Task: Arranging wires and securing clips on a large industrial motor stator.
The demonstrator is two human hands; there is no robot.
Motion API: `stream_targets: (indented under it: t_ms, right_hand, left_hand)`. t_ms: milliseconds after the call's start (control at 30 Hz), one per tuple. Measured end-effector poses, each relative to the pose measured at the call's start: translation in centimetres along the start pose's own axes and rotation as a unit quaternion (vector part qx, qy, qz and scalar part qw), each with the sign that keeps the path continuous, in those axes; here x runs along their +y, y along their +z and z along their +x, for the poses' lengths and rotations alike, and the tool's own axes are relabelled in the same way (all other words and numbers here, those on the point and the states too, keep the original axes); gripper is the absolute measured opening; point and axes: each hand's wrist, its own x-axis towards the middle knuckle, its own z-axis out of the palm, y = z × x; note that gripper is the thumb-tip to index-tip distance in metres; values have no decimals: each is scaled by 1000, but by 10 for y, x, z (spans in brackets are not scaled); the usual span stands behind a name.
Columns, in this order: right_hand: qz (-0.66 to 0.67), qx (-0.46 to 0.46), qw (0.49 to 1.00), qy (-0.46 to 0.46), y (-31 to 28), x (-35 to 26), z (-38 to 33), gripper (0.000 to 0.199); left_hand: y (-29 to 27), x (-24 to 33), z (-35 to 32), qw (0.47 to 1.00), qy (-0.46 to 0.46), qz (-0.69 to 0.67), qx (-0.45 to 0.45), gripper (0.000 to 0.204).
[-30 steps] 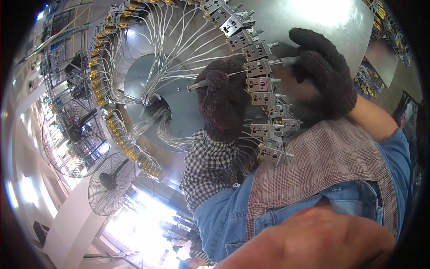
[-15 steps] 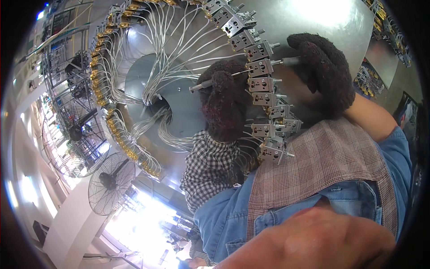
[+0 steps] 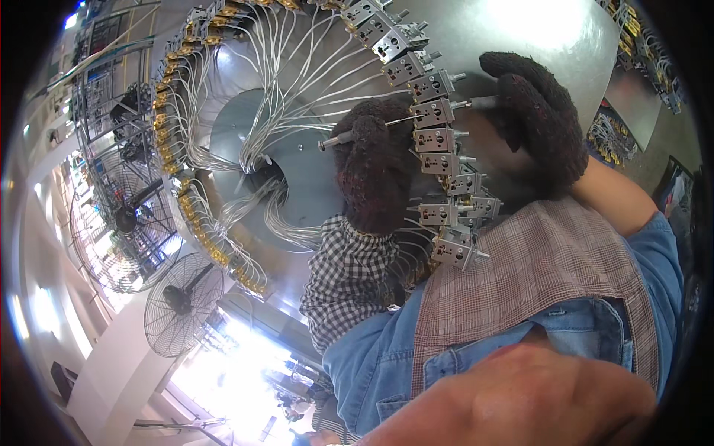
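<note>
My left hand (image 3: 374, 167), in a dark knit glove and checked sleeve, is closed on a slim screwdriver (image 3: 338, 140). Its thin shaft points right and meets the inner side of a small silver metal box (image 3: 431, 114), one of a curved row of similar boxes with shafts facing outward. On the outer side of that box, my right hand (image 3: 547, 123), gloved alike, has its fingers curled round a grey cylindrical piece (image 3: 485, 102) in line with the box's shaft. Whether this piece sits on the shaft, I cannot tell. White wires (image 3: 327, 97) run from the boxes toward the centre.
The boxes ring a round grey disc (image 3: 230, 134), where bundled wires enter a central hole (image 3: 268, 178). Brass-coloured parts (image 3: 195, 215) line the ring's left side. A metal tabletop (image 3: 476, 30) lies beyond. More wired parts (image 3: 613, 137) sit far right. A fan (image 3: 178, 301) stands lower left.
Hardly anything differs. Both hands keep their holds at the same box, and the whole picture has shifted by a few pixels.
</note>
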Motion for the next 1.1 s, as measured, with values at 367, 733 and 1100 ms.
stream_targets:
  t_ms: [367, 733, 1100]
  right_hand:
    - [23, 3, 1000, 17, 3, 4, -8, 34]
    - [275, 56, 919, 277, 1, -23, -36, 42]
    - [204, 15, 949, 240, 10, -18, -46, 47]
  left_hand:
    - [-6, -3, 2, 995, 14, -28, -92, 25]
    - [-11, 8, -27, 990, -32, 123, 62, 28]
    - [-20, 0, -26, 954, 38, 296, 24, 30]
